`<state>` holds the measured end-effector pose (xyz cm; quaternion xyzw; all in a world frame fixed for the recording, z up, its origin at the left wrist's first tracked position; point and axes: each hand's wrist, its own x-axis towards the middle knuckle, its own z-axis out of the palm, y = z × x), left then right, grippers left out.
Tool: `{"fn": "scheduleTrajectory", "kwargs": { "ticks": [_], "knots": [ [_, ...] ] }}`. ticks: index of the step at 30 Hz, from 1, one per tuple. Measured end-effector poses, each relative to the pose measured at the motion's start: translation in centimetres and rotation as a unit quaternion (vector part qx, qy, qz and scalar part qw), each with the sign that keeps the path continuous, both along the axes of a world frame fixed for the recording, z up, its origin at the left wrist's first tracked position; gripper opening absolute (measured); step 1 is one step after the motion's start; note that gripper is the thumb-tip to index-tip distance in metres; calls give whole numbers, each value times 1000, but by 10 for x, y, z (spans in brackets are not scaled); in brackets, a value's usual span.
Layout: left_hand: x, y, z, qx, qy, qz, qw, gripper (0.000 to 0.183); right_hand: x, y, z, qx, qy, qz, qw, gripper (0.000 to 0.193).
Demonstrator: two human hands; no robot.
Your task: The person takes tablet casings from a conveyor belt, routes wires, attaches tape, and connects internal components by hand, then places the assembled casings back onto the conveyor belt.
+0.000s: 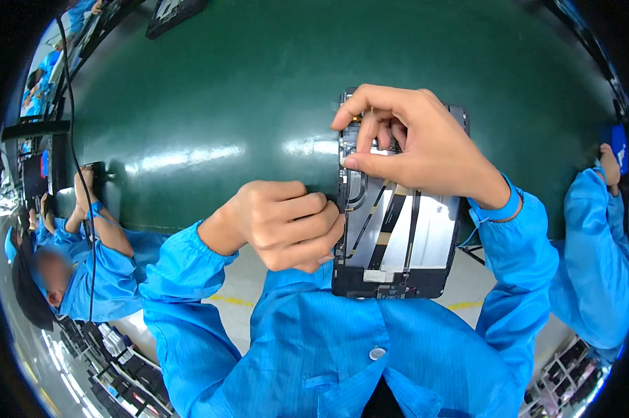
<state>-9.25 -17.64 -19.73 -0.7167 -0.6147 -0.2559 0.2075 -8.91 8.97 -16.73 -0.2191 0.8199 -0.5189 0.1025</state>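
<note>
An opened tablet (433, 230) lies in front of me at the near edge of the green table, part of it reaching over the edge. Its inside shows a silver plate, dark flat cables (392, 223) and a black frame. My left hand (286, 223) is closed, with its fingertips against the tablet's left edge; the thumb is hidden. Over the upper part of the tablet is my right hand (419, 143). Its thumb and middle finger come close together near the left rim, while the index finger is bent above them. Whatever lies between those fingertips is too small to tell.
The green table (259, 83) stretches away ahead. A dark device (172, 15) lies at its far left. A black cable (74, 139) hangs down on the left. Co-workers in blue sit on the left (95, 279) and on the right (593, 258).
</note>
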Motion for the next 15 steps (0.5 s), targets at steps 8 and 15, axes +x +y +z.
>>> {"fn": "scheduleTrajectory", "kwargs": {
  "ticks": [8, 15],
  "knots": [
    [0, 7, -1, 10, -7, -5, 1000, 25, 13, 2, -2, -23, -4, -23, 999, 32],
    [0, 8, -7, 0, -74, -16, 997, 26, 13, 3, -5, -30, 4, -29, 999, 32]
  ]
}}
